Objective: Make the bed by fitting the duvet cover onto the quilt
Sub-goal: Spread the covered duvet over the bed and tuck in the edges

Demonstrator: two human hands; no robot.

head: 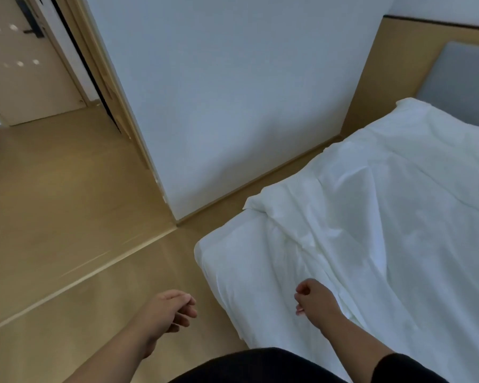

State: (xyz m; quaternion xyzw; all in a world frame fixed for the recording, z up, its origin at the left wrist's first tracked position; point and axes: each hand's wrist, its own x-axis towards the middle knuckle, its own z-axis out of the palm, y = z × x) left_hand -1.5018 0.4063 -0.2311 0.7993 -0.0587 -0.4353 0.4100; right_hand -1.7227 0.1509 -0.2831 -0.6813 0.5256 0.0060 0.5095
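Note:
A white quilt lies rumpled over the bed, its near-left corner folded back on the white sheet. I cannot tell the duvet cover apart from the quilt. My right hand hovers over the sheet at the bed's near corner, fingers curled in, with no fabric seen in it. My left hand hangs over the wooden floor left of the bed, fingers relaxed and empty.
A white wall corner juts out just left of the bed, leaving a narrow strip of floor alongside. A grey padded headboard stands at the far right. A door is at the far left beyond open wooden floor.

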